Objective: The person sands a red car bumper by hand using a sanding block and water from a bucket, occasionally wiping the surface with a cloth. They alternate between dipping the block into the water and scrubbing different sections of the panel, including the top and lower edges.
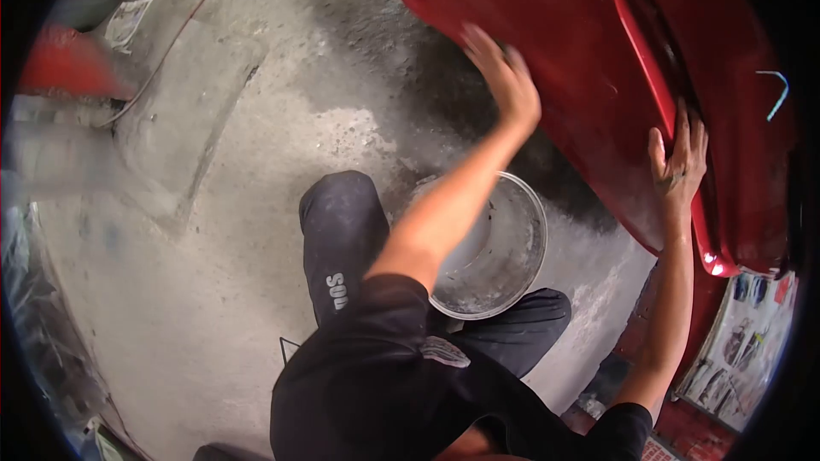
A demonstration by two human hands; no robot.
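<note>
A large glossy red panel, which looks like a car body part [547,17], fills the upper right. My left hand [506,77] is at its left edge, fingers stretched out and slightly blurred; whether they press on the surface is hard to tell. Farther right, my right hand [681,158] lies flat along the raised ridge of the panel, its fingers extended and the thumb apart. Neither hand holds anything that I can see.
Between my knees stands a round grey basin [543,243], partly hidden by my left forearm. Printed paper [743,350] lies below the panel at right. A hose [181,38] crosses the concrete floor [196,290]. At far left is a blurred red object [73,64].
</note>
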